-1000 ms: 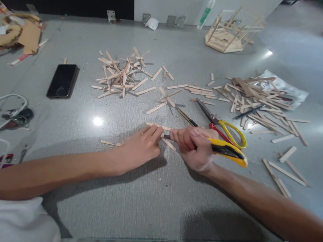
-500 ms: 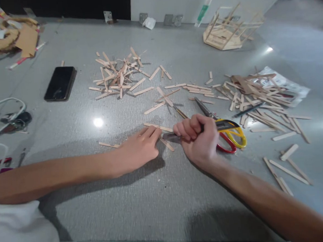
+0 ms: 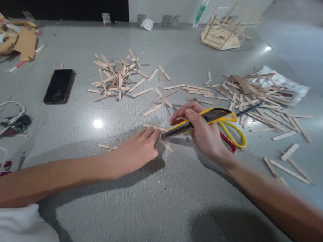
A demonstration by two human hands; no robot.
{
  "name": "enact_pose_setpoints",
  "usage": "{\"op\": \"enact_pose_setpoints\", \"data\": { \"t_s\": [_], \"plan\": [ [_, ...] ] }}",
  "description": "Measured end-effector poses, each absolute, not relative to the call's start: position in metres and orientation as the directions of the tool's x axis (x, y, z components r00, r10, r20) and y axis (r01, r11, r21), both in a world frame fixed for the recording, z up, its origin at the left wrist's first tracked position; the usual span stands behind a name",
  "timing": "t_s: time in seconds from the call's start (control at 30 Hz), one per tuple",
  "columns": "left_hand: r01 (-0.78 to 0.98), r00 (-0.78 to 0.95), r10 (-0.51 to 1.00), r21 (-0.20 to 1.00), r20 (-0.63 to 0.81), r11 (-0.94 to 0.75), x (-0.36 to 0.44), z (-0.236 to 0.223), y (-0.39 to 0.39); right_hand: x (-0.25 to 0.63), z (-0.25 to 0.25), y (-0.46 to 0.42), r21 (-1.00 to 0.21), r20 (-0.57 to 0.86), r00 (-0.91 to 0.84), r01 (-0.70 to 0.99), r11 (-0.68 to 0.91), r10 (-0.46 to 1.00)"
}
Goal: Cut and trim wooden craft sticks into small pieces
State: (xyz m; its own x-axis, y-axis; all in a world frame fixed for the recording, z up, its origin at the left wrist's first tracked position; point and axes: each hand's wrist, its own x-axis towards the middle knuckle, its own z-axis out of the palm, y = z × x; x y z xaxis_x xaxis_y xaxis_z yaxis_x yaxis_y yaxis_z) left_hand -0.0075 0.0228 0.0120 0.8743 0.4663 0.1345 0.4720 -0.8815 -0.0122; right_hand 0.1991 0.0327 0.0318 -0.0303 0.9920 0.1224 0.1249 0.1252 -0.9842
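Observation:
My left hand (image 3: 139,148) lies palm down, its fingers pressed together and holding a craft stick (image 3: 167,146) on the tabletop. A second craft stick (image 3: 149,126) runs just beyond those fingertips, and another stick (image 3: 106,146) pokes out to the left of the hand. In my right hand (image 3: 207,134) is a yellow and black utility knife (image 3: 214,114), gripped between thumb and fingers. Its tip points left and meets the stick by my left fingertips. Scissors (image 3: 242,139) with yellow and red handles lie behind the right hand, their blades hidden.
Loose craft sticks (image 3: 120,78) form a pile ahead, and a bigger heap (image 3: 269,99) lies right with a pen and a plastic bag (image 3: 296,87). A phone (image 3: 59,86) lies left. A stick-built frame (image 3: 222,40) stands at the back right. White cable (image 3: 12,104) lies far left.
My right hand has loosened from a fist around the knife to a lighter hold, with the knife's yellow body now showing. The left hand stays in place.

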Motion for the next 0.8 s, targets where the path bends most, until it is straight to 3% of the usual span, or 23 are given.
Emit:
{"op": "enact_pose_setpoints", "data": {
  "t_s": [0.1, 0.17, 0.3, 0.43, 0.67, 0.8],
  "plan": [
    [0.477, 0.872, 0.473, -0.002, 0.129, -0.879, -0.008, 0.014, 0.023, 0.211, 0.049, 0.029, -0.863, 0.187, -0.163, 0.445, 0.241, 0.969],
    [0.479, 0.873, 0.477, 0.005, 0.105, -0.878, -0.008, 0.015, 0.023, 0.215, 0.057, 0.026, -0.821, 0.118, -0.223, 0.526, 0.221, 0.968],
    [0.503, 0.86, 0.509, 0.088, 0.048, -0.859, -0.007, 0.02, 0.021, 0.216, 0.051, 0.019, -0.922, -0.072, -0.167, 0.388, -0.002, 0.983],
    [0.541, 0.837, 0.546, 0.155, -0.012, -0.826, -0.005, 0.023, 0.018, 0.219, 0.032, 0.012, -0.951, -0.108, -0.12, 0.302, -0.068, 0.987],
    [0.463, 0.886, 0.463, 0.0, 0.025, -0.886, -0.01, 0.024, 0.029, 0.214, 0.023, 0.015, -0.966, -0.241, -0.061, 0.116, -0.233, 0.969],
    [0.452, 0.891, 0.454, 0.053, 0.029, -0.89, -0.014, 0.028, 0.037, 0.222, 0.036, 0.023, -0.982, -0.174, 0.101, 0.059, -0.18, 0.98]
  ]
}}
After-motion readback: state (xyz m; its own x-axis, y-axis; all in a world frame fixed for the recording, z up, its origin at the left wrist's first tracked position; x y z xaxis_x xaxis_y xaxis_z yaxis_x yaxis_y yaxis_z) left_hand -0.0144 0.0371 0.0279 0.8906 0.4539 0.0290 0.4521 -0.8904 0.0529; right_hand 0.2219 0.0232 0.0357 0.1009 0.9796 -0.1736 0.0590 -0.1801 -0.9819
